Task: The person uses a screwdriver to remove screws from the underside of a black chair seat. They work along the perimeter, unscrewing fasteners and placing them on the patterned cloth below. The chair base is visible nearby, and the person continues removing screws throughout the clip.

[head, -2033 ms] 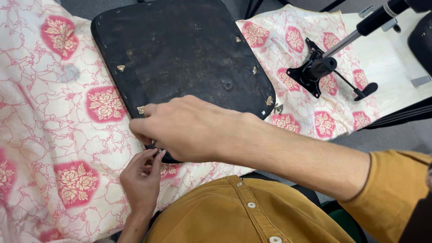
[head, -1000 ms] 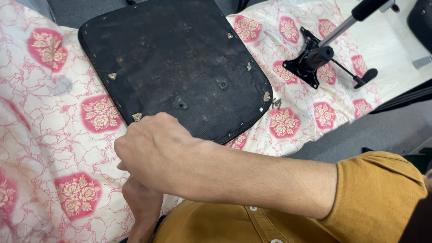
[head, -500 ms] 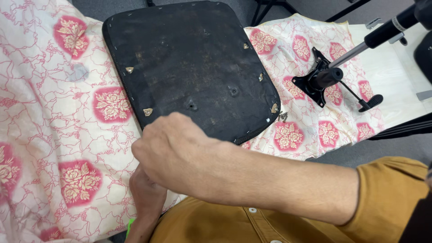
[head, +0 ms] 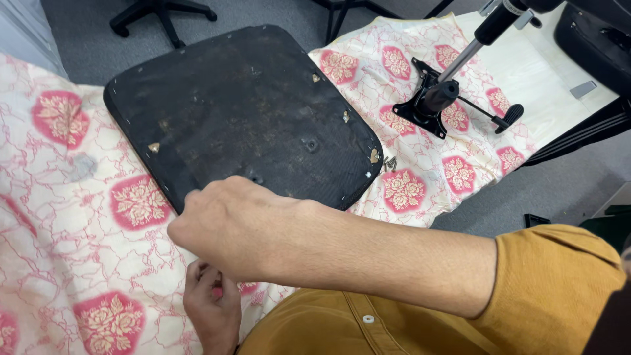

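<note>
Our right hand rests curled at the seat pan's near edge; left hand below it, fingers closed, contents unclear. The pan looks stiff, heavy; best gripped by its rim.

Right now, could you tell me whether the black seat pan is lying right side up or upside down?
Upside down: the seat pan lies flat on the floral cloth, its bare underside with mounting holes facing up.

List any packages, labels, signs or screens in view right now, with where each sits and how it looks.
None in view: no package, label, sign or screen shows.
What does show: a black seat board lying on pink-and-cream floral cloth, and a black chair mechanism to its right.
Right hand is at the board's near edge; left hand is below it on the cloth.
</note>
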